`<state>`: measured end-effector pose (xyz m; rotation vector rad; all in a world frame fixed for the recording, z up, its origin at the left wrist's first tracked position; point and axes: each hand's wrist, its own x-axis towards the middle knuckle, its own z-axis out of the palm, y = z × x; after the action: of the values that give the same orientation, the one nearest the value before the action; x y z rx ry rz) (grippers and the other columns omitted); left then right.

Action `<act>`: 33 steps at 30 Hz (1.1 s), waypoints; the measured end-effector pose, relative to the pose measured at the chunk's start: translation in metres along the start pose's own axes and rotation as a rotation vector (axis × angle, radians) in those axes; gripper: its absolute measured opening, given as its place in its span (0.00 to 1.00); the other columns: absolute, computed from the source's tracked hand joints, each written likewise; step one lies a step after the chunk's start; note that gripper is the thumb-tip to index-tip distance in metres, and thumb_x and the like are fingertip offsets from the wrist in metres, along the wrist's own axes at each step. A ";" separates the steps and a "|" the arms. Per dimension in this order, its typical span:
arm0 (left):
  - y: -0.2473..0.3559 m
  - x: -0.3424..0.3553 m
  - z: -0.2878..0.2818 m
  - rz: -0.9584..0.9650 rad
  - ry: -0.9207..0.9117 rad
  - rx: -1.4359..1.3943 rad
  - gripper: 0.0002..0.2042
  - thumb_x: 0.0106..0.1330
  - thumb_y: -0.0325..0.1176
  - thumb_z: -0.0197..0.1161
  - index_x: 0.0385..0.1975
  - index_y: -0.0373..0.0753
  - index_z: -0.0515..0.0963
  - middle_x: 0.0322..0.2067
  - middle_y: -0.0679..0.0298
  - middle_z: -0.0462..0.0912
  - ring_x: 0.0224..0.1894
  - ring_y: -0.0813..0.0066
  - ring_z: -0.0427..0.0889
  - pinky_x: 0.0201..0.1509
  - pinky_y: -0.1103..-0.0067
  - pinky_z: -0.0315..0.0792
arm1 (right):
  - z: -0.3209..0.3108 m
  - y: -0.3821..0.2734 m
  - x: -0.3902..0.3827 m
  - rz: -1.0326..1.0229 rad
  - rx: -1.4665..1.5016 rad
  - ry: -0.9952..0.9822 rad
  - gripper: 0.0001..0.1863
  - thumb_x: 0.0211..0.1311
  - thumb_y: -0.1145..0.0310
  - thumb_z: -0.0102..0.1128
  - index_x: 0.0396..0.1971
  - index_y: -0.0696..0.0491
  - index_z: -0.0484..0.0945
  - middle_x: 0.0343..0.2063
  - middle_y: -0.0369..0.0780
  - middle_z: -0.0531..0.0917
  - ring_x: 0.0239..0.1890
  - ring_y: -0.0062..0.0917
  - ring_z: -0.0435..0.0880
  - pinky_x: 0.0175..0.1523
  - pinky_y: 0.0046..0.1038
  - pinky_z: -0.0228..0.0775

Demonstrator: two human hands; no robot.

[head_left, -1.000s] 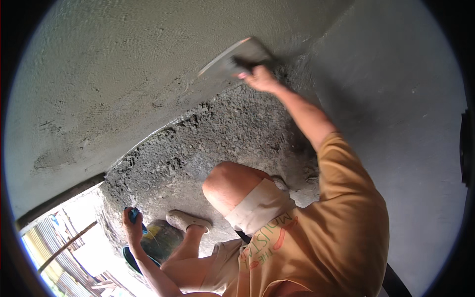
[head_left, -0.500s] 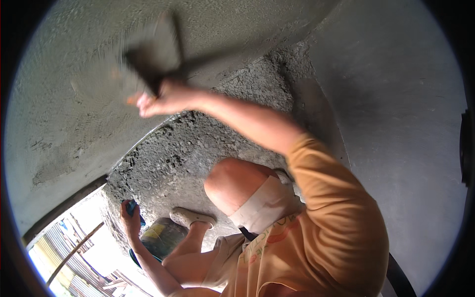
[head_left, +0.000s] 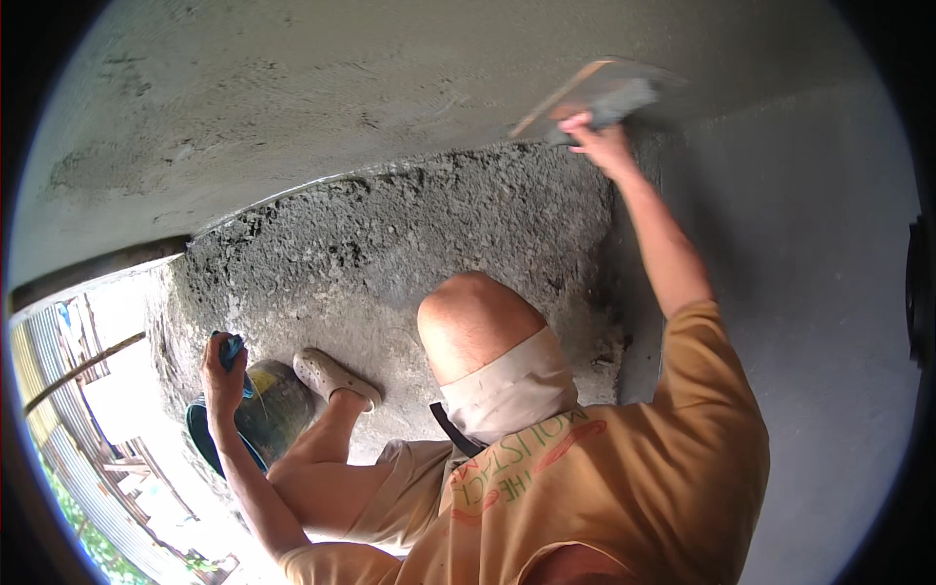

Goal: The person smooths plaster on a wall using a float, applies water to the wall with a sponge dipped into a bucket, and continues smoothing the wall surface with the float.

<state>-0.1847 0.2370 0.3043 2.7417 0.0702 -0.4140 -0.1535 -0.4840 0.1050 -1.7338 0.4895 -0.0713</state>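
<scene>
My right hand (head_left: 597,138) grips a plastering trowel (head_left: 556,102), a flat rectangular blade blurred by motion. The blade lies against the wet grey plaster wall (head_left: 292,97), near the corner at its right end. On the left, my left hand (head_left: 224,382) is closed on a crumpled blue cloth-like thing (head_left: 230,349); its exact kind is unclear. That hand is held above a dark bucket (head_left: 283,409) with a teal rim and a yellow patch. The bucket's inside is mostly hidden by my forearm.
Rough grey mortar lies along the floor (head_left: 390,224) at the wall's foot. A smooth grey wall (head_left: 790,292) rises on the right. My foot in a beige clog (head_left: 331,375) rests beside the bucket. Far left, a pole (head_left: 83,370) crosses a bright opening with corrugated sheets (head_left: 49,366).
My right hand has swept the trowel rightward along the wall to the corner, and the blade now shows flatter. My left hand still holds the blue thing near the bucket. The view has shifted.
</scene>
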 end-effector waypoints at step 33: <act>0.053 -0.005 0.009 -0.077 -0.044 0.004 0.14 0.62 0.31 0.67 0.47 0.41 0.76 0.35 0.58 0.82 0.35 0.65 0.81 0.42 0.70 0.75 | 0.252 0.019 0.002 0.036 0.241 -0.229 0.09 0.61 0.63 0.67 0.27 0.51 0.80 0.39 0.38 0.84 0.45 0.32 0.85 0.39 0.38 0.87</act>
<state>-0.1866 0.1843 0.3165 2.7385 0.1638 -0.4958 -0.0788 -0.2553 0.0289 -1.4749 0.3292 0.0904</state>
